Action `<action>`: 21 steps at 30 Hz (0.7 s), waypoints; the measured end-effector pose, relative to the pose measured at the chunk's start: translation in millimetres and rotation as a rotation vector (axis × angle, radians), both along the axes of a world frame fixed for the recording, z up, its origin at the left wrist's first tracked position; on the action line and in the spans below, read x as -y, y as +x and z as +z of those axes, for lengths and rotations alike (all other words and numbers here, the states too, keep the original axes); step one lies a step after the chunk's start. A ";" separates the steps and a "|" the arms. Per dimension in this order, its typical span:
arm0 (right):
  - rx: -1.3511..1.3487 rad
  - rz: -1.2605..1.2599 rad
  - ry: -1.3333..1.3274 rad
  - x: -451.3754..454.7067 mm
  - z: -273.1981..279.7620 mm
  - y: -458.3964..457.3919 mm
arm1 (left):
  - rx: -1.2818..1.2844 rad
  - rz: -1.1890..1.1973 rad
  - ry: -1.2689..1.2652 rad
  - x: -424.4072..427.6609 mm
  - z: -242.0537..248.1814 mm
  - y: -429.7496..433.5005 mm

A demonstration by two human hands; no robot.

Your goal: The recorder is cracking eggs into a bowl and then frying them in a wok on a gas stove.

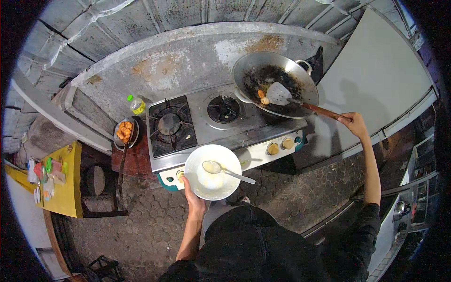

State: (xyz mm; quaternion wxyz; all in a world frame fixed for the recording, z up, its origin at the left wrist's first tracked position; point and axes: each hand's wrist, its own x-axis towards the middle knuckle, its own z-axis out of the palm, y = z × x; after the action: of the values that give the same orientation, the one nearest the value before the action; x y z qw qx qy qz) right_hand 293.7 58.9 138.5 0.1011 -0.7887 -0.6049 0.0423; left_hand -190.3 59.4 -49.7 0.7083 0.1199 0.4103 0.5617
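Note:
My left hand (194, 197) grips the rim of a white bowl (225, 158) from below left, holding it in front of the stove. In the bowl lies a metal spoon (230, 172), its handle over the right rim, with a little pale batter-like residue around it. My right hand (354, 123) is closed around the wooden handle (324, 112) of a perforated metal spatula (279, 94). The spatula's blade rests inside a large wok (243, 70) with a blackened bottom. Beside the blade's left edge are small fried pieces (263, 97), one orange and one paler.
The wok sits over the right side of a gas stove (202, 141) with bare burners to its left. A metal dish (132, 142) with a long-handled utensil and orange fried food (125, 132) stands left, near a green-capped bottle (136, 105). Further left is a yellow table (72, 183).

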 end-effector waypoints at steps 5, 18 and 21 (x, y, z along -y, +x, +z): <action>-0.035 0.060 0.080 -0.5 3.6 -16.8 | -0.006 0.006 -0.020 0.7 -0.3 -1.3; -0.184 -0.125 0.010 11.3 14.0 -10.1 | -0.002 0.018 0.019 1.5 -0.6 1.8; -0.191 -0.112 0.024 15.3 22.2 -11.7 | 0.015 0.016 0.009 1.6 -0.5 1.9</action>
State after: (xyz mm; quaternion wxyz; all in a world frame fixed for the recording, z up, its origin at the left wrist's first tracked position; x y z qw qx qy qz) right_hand 282.0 43.6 160.7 0.1700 -0.8124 -0.5479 0.1046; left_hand -188.4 57.8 -50.1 0.7063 0.1155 0.4036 0.5700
